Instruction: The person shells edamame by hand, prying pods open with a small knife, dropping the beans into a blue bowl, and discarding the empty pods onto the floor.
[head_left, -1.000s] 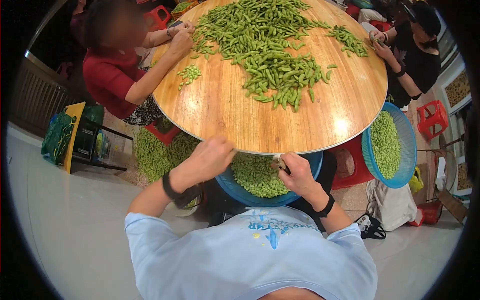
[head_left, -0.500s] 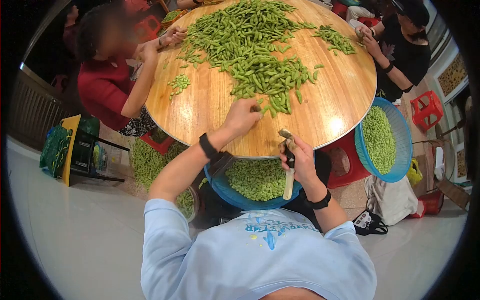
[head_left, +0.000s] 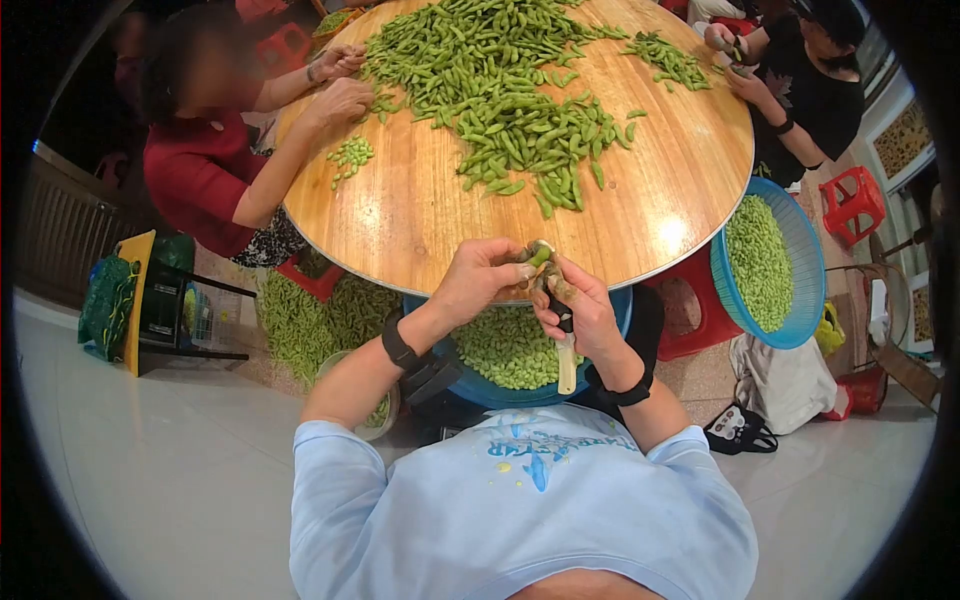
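My left hand (head_left: 487,270) pinches a green soybean pod (head_left: 541,256) just beyond the table's near edge. Close against it, my right hand (head_left: 585,308) is wrapped round a slim tool (head_left: 567,365) with a black middle and a cream end pointing down; its kind does not show. The fingertips of both hands meet at the pod, and the thumb and finger of my right hand have a brownish covering. Beneath both hands, shelled green beans (head_left: 508,345) fill a blue basket (head_left: 470,388). A large heap of pods (head_left: 500,95) lies on the round wooden table (head_left: 420,220).
At the left, a person in red (head_left: 205,165) handles pods by a small pile of beans (head_left: 350,160). Across at the right sits a person in black (head_left: 815,95). A second blue basket (head_left: 808,260) of beans stands near a red stool (head_left: 853,205). Pods (head_left: 310,320) cover the floor at left.
My left hand has come back from the pods on the table to my right hand, bringing a pod. My right hand has risen slightly, still holding the tool.
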